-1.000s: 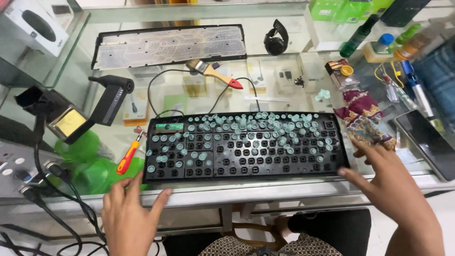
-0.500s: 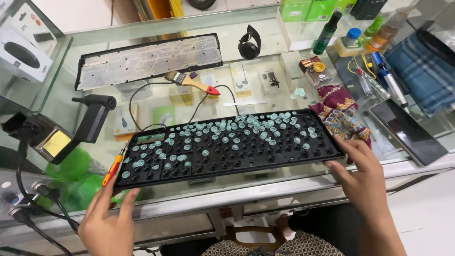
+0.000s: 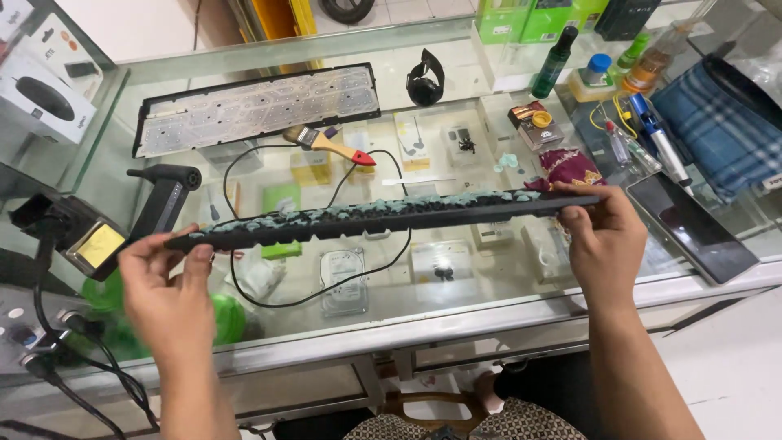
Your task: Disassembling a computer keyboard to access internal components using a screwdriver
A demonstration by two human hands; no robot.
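A: Hands first: I've got the left hand [image 3: 167, 285] clamped on the left end of the keyboard frame [image 3: 383, 217] and the right hand [image 3: 604, 236] gripping its right end.

B: Where's the frame?

A: Lifted clear above the glass bench [image 3: 456, 326], tipped nearly edge-on, teal domes up.

B: Step?

A: Mid-lift, I'd judge; next wants a level, steady carry so the domes don't spill. Beyond the frame lies the paintbrush [image 3: 330, 145], then the membrane sheet [image 3: 257, 107].

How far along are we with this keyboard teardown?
Done: the backing plate lies apart on the glass counter. In hand: left hand and right hand hold the keyboard frame edge-on above it. Left: the pale domes sit on the frame; the brush lies unused.
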